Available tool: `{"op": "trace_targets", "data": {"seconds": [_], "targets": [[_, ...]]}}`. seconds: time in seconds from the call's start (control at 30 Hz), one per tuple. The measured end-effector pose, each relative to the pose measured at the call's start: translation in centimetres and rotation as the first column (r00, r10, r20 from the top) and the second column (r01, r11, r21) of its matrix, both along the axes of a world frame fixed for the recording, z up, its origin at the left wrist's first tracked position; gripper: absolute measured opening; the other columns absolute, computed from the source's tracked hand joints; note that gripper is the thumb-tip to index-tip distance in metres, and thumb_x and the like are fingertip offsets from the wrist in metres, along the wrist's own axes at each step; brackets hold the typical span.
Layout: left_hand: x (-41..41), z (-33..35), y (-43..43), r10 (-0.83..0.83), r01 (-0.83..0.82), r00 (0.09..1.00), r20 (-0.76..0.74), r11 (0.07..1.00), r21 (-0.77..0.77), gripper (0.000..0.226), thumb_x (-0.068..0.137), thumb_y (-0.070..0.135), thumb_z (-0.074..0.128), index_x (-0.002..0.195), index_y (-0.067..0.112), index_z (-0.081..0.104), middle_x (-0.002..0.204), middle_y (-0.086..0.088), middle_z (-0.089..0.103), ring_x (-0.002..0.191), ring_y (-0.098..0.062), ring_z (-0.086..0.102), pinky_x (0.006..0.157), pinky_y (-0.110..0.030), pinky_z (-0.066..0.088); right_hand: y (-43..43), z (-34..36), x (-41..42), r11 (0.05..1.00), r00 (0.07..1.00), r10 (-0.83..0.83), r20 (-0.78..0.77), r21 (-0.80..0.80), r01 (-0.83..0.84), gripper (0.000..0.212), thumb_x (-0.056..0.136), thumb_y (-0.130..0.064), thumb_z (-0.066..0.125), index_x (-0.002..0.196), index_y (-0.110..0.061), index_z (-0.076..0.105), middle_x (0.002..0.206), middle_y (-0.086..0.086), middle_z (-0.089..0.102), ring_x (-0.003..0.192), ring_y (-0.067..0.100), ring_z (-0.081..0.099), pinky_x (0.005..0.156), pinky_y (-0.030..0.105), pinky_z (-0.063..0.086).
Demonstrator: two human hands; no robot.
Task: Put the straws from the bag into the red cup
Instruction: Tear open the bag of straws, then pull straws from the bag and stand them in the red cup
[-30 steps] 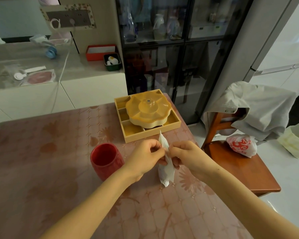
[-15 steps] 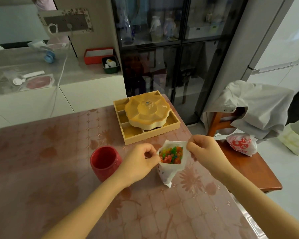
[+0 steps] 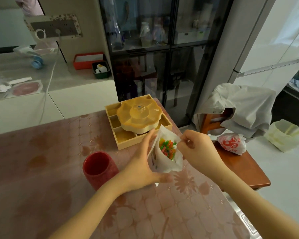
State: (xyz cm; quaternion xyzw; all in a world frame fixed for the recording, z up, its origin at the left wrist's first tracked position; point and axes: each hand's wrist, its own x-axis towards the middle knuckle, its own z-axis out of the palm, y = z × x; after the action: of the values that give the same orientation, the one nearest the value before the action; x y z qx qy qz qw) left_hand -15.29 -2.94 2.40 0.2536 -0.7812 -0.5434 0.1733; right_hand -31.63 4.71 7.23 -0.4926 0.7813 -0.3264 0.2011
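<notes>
White plastic bag (image 3: 169,161), mouth pulled open, sits between both hands above the table (image 3: 41,195): the left hand (image 3: 141,163) cups its side and bottom, the right hand (image 3: 197,149) pinches the far rim. Coloured straws (image 3: 167,147) (green, orange, red) show inside. A red cup (image 3: 99,169) stands empty just left of the left hand. Behind sits a yellow tray (image 3: 138,123); a wooden chair (image 3: 238,163) stands to the right.
</notes>
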Motion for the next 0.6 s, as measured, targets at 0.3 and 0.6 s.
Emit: {"op": "trace_targets", "data": {"seconds": [0.3, 0.6], "targets": [[-4.7, 2.0, 0.1, 0.071, -0.108, 0.976, -0.207, 0.979, -0.173, 0.09, 0.061, 0.042, 0.08, 0.128, 0.054, 0.021, 0.127, 0.028, 0.042, 0.118, 0.002, 0.044, 0.097, -0.029, 0.045, 1.8, 4.3, -1.4, 0.989, 0.997, -0.025, -0.078, -0.149, 0.014, 0.017, 0.086, -0.014, 0.059, 0.069, -0.015, 0.058, 0.07, 0.005, 0.066, 0.065, 0.02, 0.067, 0.06, 0.034, 0.057], [-4.7, 9.2, -4.0, 0.014, -0.137, 0.963, -0.268, 0.884, -0.446, 0.084, 0.061, 0.022, 0.084, 0.114, 0.044, 0.023, 0.113, 0.027, 0.038, 0.105, 0.001, 0.049, 0.085, -0.013, 0.045, -0.6, 7.2, -1.4, 0.844, 0.999, 0.039, 0.036, -0.536, -0.013, 0.028, 0.09, -0.01, 0.053, 0.074, -0.032, 0.056, 0.083, -0.013, 0.067, 0.074, 0.007, 0.063, 0.061, 0.016, 0.053]]}}
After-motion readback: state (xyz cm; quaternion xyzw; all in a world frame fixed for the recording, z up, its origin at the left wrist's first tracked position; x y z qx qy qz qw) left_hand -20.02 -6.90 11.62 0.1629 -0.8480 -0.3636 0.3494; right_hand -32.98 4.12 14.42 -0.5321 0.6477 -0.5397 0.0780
